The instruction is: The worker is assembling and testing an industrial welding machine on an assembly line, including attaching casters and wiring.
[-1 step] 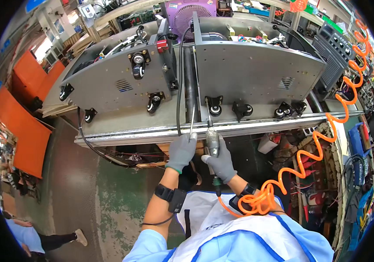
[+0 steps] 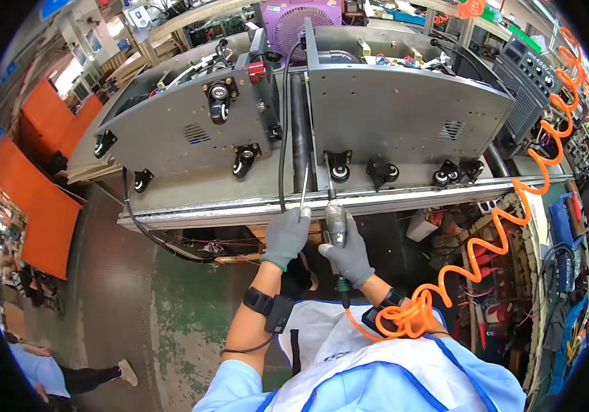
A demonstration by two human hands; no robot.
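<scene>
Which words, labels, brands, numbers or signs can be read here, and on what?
Gray ribbed machine: pale lettering with digits, legible in part, not copied here.
White apron: dark print, too small and partial to read.
Purple fan: stickers, too small to read.

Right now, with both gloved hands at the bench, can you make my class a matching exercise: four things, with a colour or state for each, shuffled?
Column one
1. Left hand
2. Right hand
3. Coiled hose
4. Fan

Column two
A. Orange
B. Closed around a handheld tool
C. Purple
D. Holding a thin metal rod

Right pairs: 1-D, 2-B, 3-A, 4-C
</scene>
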